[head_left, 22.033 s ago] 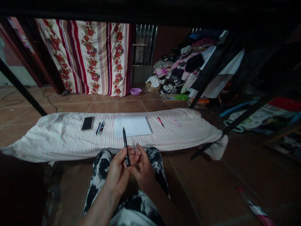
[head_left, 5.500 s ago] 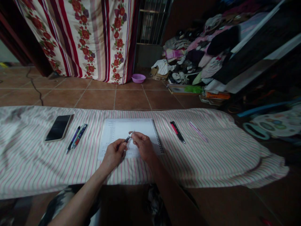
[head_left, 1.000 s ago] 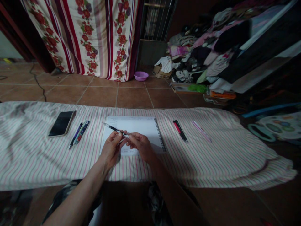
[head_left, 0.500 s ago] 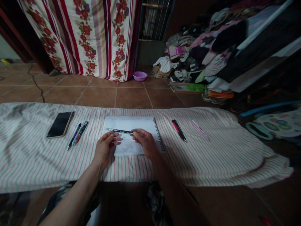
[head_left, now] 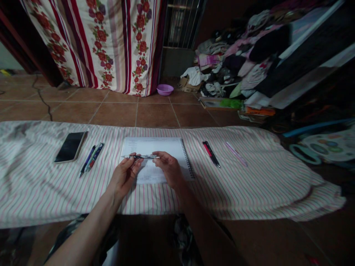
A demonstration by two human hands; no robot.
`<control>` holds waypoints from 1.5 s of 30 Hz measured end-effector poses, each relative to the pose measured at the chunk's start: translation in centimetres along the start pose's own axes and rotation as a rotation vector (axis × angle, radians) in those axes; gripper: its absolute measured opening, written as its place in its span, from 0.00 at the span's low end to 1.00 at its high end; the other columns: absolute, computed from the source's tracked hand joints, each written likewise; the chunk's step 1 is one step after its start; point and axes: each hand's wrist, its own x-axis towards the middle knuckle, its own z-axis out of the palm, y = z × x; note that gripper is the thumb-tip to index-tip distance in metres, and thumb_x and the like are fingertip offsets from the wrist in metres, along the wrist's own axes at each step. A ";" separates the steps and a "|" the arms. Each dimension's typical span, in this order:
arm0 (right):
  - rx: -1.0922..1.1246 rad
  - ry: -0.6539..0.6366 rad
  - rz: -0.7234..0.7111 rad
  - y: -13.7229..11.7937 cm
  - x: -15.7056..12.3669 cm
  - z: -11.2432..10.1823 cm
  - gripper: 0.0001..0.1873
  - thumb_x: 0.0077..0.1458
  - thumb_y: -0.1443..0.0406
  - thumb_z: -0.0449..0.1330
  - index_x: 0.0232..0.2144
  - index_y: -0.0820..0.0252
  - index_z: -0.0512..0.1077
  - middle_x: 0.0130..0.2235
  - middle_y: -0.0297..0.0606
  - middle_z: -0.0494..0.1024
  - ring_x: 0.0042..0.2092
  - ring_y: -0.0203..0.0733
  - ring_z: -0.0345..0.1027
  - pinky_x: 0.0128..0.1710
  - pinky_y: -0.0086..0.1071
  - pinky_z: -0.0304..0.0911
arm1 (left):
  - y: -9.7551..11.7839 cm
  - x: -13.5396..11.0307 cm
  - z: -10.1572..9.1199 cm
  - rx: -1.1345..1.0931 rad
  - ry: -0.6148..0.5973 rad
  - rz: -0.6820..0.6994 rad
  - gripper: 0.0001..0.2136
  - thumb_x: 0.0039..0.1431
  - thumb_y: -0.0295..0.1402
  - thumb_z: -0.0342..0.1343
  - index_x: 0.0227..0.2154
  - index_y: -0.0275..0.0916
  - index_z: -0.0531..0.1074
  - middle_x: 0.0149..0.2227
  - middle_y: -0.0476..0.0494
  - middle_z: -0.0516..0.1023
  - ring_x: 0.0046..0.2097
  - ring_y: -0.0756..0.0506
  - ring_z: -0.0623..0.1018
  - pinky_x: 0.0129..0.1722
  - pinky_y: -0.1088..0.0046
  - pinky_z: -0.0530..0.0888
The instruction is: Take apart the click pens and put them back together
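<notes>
A dark pen (head_left: pixel 148 156) with a pale tip lies level between my hands, above a white spiral notebook (head_left: pixel 161 144). My left hand (head_left: pixel 124 174) pinches it near the tip end, fingers curled beneath. At the opposite end, my right hand (head_left: pixel 170 168) grips it between thumb and fingertips. Printed or written lines show faintly on the open page, partly covered by the hands. Left of the notebook lie several pens (head_left: pixel 92 159) side by side. On its right are a black and red pen (head_left: pixel 211 154) and a pink pen (head_left: pixel 235 153).
A smartphone (head_left: pixel 71 147) rests at the left on the striped cloth (head_left: pixel 249 192) covering the low surface. Beyond it, a purple basin (head_left: pixel 165 89) stands on the tiled floor beside a floral curtain (head_left: pixel 116 48). Clothes (head_left: pixel 230 59) are heaped at the back right.
The pen has turned from a slight slant to nearly level and its tip has shifted left and down. My left fingers have closed further around it; my right hand has barely moved.
</notes>
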 end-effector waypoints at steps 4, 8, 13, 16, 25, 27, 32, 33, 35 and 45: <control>0.026 -0.003 -0.027 -0.1 -0.2 0.3 0.11 0.40 0.66 0.63 0.32 0.58 0.75 0.26 0.30 0.74 0.28 0.31 0.61 0.30 0.27 0.56 | -0.1 0.2 -0.1 -0.034 -0.028 -0.020 0.10 0.57 0.16 0.45 0.31 0.30 0.71 0.30 0.41 0.78 0.31 0.49 0.79 0.30 0.79 0.77; 0.062 0.003 -0.029 0.2 -0.2 0.1 0.12 0.42 0.66 0.62 0.34 0.57 0.75 0.26 0.30 0.73 0.27 0.31 0.61 0.30 0.27 0.56 | -0.1 0.1 0.1 -0.033 -0.044 -0.011 0.10 0.56 0.16 0.46 0.32 0.31 0.71 0.32 0.41 0.78 0.33 0.49 0.79 0.31 0.80 0.77; 0.155 0.008 0.008 0.2 -0.1 0.0 0.13 0.42 0.63 0.63 0.34 0.57 0.74 0.25 0.30 0.73 0.28 0.31 0.62 0.31 0.27 0.57 | -0.1 -0.2 0.4 0.010 -0.068 0.017 0.09 0.54 0.16 0.49 0.32 0.32 0.72 0.35 0.42 0.78 0.35 0.48 0.79 0.32 0.80 0.77; 0.183 0.020 0.051 0.2 -0.1 0.0 0.13 0.42 0.62 0.63 0.34 0.58 0.74 0.25 0.31 0.73 0.28 0.32 0.63 0.31 0.27 0.57 | -0.2 -0.2 0.4 0.041 -0.070 0.038 0.09 0.54 0.17 0.50 0.33 0.33 0.72 0.36 0.42 0.78 0.35 0.48 0.79 0.32 0.79 0.77; 0.105 -0.017 0.088 -0.1 -0.1 -0.1 0.11 0.40 0.63 0.64 0.30 0.59 0.73 0.25 0.31 0.73 0.28 0.31 0.62 0.31 0.27 0.56 | 0.1 -0.4 0.4 0.066 -0.086 0.037 0.09 0.55 0.20 0.51 0.36 0.35 0.72 0.38 0.43 0.77 0.33 0.51 0.78 0.33 0.79 0.77; 0.076 -0.036 0.079 -0.2 -0.1 -0.1 0.10 0.40 0.64 0.63 0.30 0.59 0.73 0.25 0.31 0.73 0.28 0.31 0.62 0.31 0.27 0.56 | 0.2 -0.5 0.4 0.063 -0.085 0.038 0.09 0.55 0.20 0.50 0.36 0.35 0.72 0.38 0.44 0.77 0.33 0.51 0.78 0.32 0.79 0.77; 0.091 -0.010 0.070 0.0 -0.1 0.0 0.12 0.39 0.64 0.64 0.31 0.59 0.73 0.26 0.31 0.74 0.27 0.31 0.62 0.31 0.27 0.57 | 0.1 -0.4 0.3 0.047 -0.094 0.048 0.09 0.56 0.20 0.50 0.36 0.35 0.72 0.38 0.44 0.77 0.32 0.51 0.78 0.32 0.79 0.77; 0.101 0.006 0.075 0.0 -0.1 0.1 0.13 0.38 0.64 0.64 0.32 0.58 0.73 0.26 0.31 0.74 0.27 0.31 0.62 0.31 0.27 0.57 | 0.0 -0.3 0.3 0.042 -0.096 0.050 0.09 0.56 0.20 0.50 0.36 0.35 0.72 0.38 0.43 0.77 0.32 0.51 0.79 0.32 0.79 0.77; 0.118 0.027 0.088 0.0 -0.1 0.2 0.15 0.37 0.64 0.65 0.32 0.58 0.73 0.26 0.31 0.74 0.27 0.31 0.62 0.31 0.28 0.58 | -0.1 -0.2 0.3 0.030 -0.095 0.051 0.09 0.56 0.19 0.50 0.35 0.34 0.72 0.38 0.43 0.78 0.33 0.50 0.79 0.32 0.80 0.77; 0.057 0.091 0.009 0.5 -0.3 0.6 0.12 0.41 0.61 0.64 0.31 0.59 0.75 0.25 0.33 0.74 0.27 0.33 0.65 0.28 0.28 0.60 | -0.2 0.0 0.3 -0.028 -0.046 0.000 0.08 0.56 0.18 0.49 0.33 0.32 0.73 0.37 0.40 0.78 0.37 0.48 0.79 0.33 0.81 0.77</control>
